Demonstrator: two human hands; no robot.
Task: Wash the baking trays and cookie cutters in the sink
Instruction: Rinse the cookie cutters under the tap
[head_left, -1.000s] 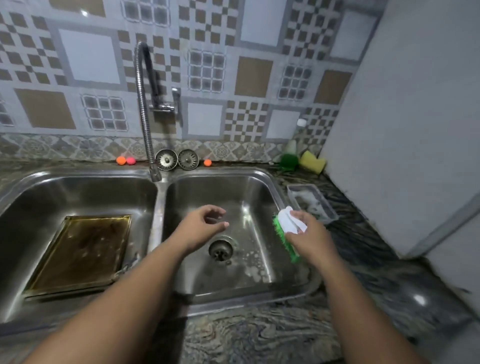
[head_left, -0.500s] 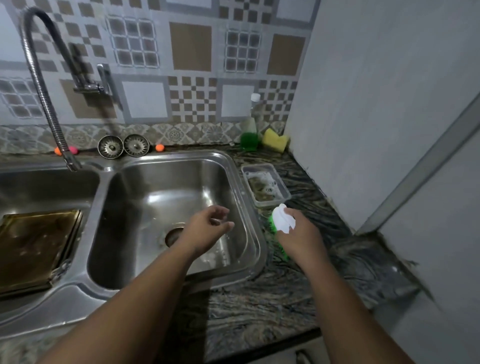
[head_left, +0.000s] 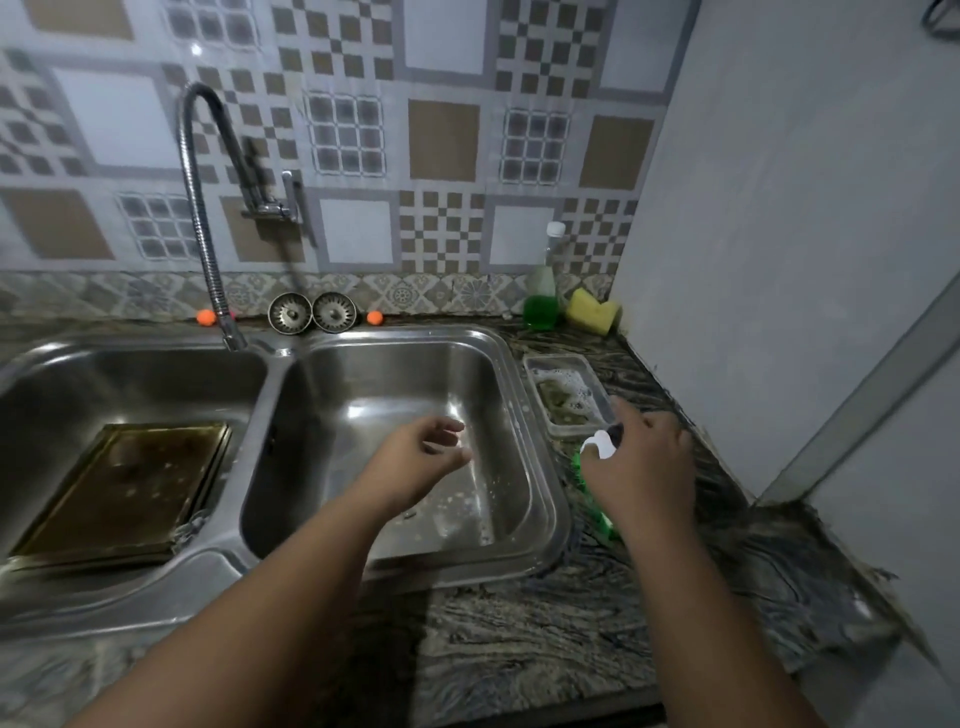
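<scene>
- The left hand (head_left: 421, 460) is held loosely curled, empty, over the sink (head_left: 558, 519).
- The green brush (head_left: 597, 449) is mostly hidden by the right hand (head_left: 644, 467); any grip cannot be told.

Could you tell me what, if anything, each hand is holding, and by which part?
The right hand grips a green scrub brush by its white handle; the left hand holds nothing.

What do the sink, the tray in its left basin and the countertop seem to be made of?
Sink: stainless steel, brushed, by its grey sheen and bright reflections. Baking tray: probably metal, dull brown-gold, perhaps stained or coated. Countertop: polished stone, likely granite, by its wavy dark veins and glare.
</scene>
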